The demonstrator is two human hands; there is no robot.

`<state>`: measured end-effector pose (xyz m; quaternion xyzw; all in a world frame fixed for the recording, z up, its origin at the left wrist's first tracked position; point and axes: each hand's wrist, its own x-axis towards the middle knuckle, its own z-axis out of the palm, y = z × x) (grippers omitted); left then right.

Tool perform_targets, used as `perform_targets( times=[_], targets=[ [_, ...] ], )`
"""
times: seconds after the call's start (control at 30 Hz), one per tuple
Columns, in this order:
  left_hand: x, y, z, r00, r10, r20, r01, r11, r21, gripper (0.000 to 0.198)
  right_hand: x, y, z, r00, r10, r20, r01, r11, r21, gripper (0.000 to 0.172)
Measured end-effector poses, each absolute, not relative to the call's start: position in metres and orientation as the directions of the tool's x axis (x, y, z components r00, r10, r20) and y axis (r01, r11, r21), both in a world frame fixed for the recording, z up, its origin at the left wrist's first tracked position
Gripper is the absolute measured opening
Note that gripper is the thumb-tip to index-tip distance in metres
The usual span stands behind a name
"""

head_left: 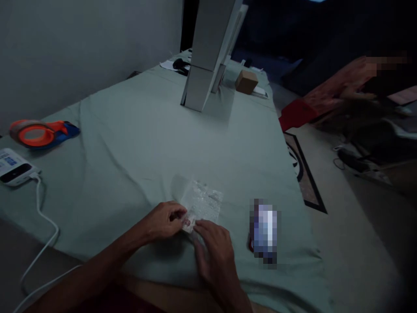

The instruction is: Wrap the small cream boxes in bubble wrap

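A clear, crinkled sheet of bubble wrap [206, 202] lies on the green cloth in front of me. At its near edge is a small item with a reddish spot [186, 222], too small to name, which seems wrapped in the plastic. My left hand [167, 219] pinches that edge from the left, thumb and fingers curled together. From the right, my right hand [215, 245] presses its bent fingers on the same near corner. The fingertips of both hands are close together, with the small item between them.
An orange and blue tape dispenser [42, 134] and a white device [16, 167] with a cable lie left. A blurred-out object [264, 230] is right of my hands. Tall white boxes [203, 65] and a brown carton [246, 82] stand farther back. A red chair [298, 114] is beside the table.
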<state>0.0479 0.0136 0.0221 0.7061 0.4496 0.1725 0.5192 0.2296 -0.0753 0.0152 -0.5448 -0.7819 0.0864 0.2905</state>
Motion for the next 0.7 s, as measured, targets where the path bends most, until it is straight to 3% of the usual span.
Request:
perform_targets(
  times=[0.1,0.23,0.3,0.4,0.47,0.53,0.7],
  targets=[
    [0.043,0.008,0.033,0.634,0.763,-0.127,0.509,-0.288,0.811,0.026,0.25,-0.093,0.0,0.082,0.933,0.35,0.805,0.145,-0.575,0.019],
    [0.037,0.004,0.043,0.685,0.71,-0.162,0.525,-0.328,0.785,0.035,0.257,-0.109,-0.014,0.294,0.95,0.105,0.731,-0.152,-0.666,0.034],
    [0.035,0.003,0.045,0.697,0.697,-0.169,0.526,-0.337,0.781,0.039,0.251,-0.111,-0.013,0.306,0.935,0.178,0.759,-0.127,-0.639,0.035],
    [0.036,0.003,0.044,0.713,0.685,-0.15,0.528,-0.383,0.758,0.036,0.24,-0.107,-0.003,0.21,0.88,0.426,0.842,0.058,-0.536,0.026],
    [0.04,0.004,0.039,0.719,0.681,-0.139,0.536,-0.415,0.735,0.03,0.237,-0.102,0.003,0.134,0.869,0.476,0.861,0.136,-0.491,0.022],
    [0.044,0.003,0.032,0.713,0.69,-0.125,0.55,-0.44,0.71,0.023,0.24,-0.099,0.005,0.135,0.889,0.438,0.864,0.111,-0.492,0.023],
    [0.055,-0.002,0.015,0.68,0.733,-0.002,0.574,-0.531,0.624,0.019,0.25,-0.099,-0.01,0.314,0.933,0.174,0.828,-0.18,-0.532,0.047]
  ],
)
